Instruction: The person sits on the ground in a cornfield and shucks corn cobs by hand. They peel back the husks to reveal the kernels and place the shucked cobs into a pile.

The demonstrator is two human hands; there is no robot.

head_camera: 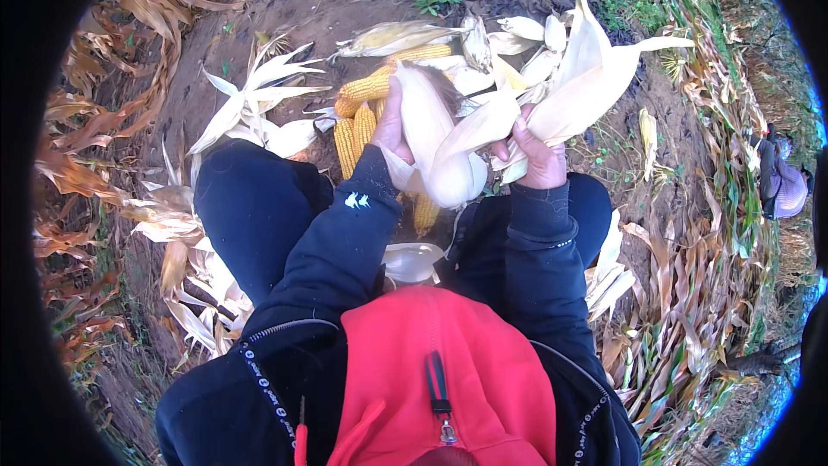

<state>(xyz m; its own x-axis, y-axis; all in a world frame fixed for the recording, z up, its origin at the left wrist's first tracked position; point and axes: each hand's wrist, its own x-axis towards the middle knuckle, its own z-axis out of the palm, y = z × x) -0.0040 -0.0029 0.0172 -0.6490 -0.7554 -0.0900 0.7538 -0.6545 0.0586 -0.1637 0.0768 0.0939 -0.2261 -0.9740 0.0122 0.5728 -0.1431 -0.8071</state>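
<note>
My left hand is closed around an ear of corn still wrapped in pale husk, with dark silk at its far tip. My right hand grips loose corn husk leaves that flare out to the upper right. One husk strip stretches between the two hands. Just left of and behind my left hand lie several bare yellow corn cobs, heaped on the soil. Another yellow cob shows below the wrapped ear, between my knees. The kernels inside the held ear are hidden.
Several unhusked ears lie beyond my hands. Stripped husks litter the ground left and right. A single ear lies on the soil at right. Dry corn stalks line both sides. Another person is at the far right.
</note>
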